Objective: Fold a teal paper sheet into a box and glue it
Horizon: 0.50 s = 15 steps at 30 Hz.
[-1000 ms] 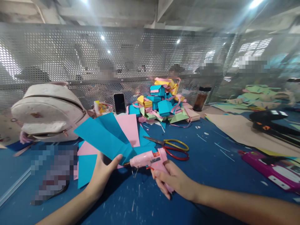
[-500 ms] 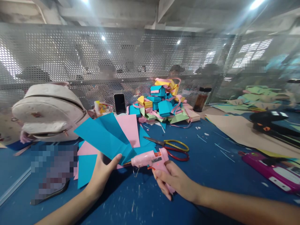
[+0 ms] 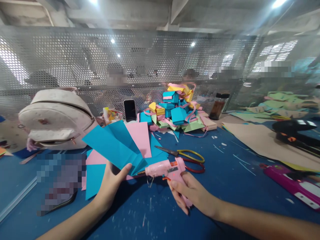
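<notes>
My left hand [image 3: 113, 178] grips a folded sheet of blue paper [image 3: 107, 143], thumb in front and the other fingers hidden behind it. In my right hand [image 3: 188, 190] is a pink hot glue gun [image 3: 160, 169], its nozzle pointing left at the lower edge of the blue paper. Whether the tip touches the paper I cannot tell. Beneath and behind the held sheet lie more blue sheets and a pink sheet [image 3: 140, 136]. Scissors [image 3: 185, 155] with yellow and red handles rest just beyond the glue gun.
Folded paper boxes [image 3: 177, 113] are piled at the back, beside a dark-lidded bottle [image 3: 218, 106] and an upright phone [image 3: 129, 110]. A white backpack [image 3: 57, 116] stands at left. Brown paper [image 3: 255, 140], a black stapler [image 3: 295, 131] and a magenta device [image 3: 287, 181] lie at right.
The glue gun in my right hand has shifted slightly right, its nozzle drawn a little along the blue paper's edge. My left hand keeps its hold. The whole view has shifted slightly.
</notes>
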Motion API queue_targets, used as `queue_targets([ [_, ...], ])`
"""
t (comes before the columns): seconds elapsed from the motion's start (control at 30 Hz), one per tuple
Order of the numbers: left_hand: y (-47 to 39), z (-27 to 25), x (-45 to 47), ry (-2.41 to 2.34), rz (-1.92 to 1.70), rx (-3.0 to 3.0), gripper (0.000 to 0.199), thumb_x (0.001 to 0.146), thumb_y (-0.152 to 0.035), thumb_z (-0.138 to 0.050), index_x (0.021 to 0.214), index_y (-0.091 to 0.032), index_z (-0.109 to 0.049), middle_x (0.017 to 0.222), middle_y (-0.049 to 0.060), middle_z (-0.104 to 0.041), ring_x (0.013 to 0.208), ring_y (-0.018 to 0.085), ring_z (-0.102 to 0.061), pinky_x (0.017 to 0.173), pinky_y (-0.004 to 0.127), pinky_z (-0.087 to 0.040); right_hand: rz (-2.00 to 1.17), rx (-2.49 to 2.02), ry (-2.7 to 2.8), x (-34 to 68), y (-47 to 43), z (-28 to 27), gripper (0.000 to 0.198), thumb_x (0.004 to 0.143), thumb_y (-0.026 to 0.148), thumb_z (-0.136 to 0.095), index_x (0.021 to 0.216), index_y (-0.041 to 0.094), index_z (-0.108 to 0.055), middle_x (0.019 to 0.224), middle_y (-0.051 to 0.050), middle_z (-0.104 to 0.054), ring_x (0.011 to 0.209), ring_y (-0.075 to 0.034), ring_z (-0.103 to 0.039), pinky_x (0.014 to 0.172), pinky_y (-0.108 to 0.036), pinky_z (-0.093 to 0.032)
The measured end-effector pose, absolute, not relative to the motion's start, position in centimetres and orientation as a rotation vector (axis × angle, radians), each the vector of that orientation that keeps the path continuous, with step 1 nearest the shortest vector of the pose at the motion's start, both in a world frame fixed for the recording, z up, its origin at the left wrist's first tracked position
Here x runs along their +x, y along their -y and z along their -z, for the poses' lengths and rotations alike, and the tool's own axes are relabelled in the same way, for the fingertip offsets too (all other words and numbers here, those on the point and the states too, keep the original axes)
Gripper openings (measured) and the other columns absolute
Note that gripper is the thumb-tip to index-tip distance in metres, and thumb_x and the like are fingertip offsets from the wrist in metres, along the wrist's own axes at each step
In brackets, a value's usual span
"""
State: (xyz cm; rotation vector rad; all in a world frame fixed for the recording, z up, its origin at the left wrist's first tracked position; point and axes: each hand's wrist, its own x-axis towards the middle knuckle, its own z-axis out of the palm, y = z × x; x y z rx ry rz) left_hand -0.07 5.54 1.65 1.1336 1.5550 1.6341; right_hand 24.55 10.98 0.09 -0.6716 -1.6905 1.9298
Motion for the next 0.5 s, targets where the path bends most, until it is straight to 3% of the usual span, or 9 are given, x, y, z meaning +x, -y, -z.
queue_targets([
  [0.5, -5.58, -1.67, -0.11, -1.583, -1.642, 1.084, 0.071, 0.074, -0.046, -0.075, 0.133, -0.017, -0.048, 0.117, 0.014, -0.068, 0.113, 0.033, -0.062, 0.093, 0.041, -0.052, -1.904, -0.691, 1.725, 25.06, -11.07, -0.11, 0.053, 0.088, 0.062, -0.054, 0.061, 0.018, -0.046, 0.045, 0.005, -0.046, 0.036, -0.006, -0.044, 0.037, -0.019, -0.033],
])
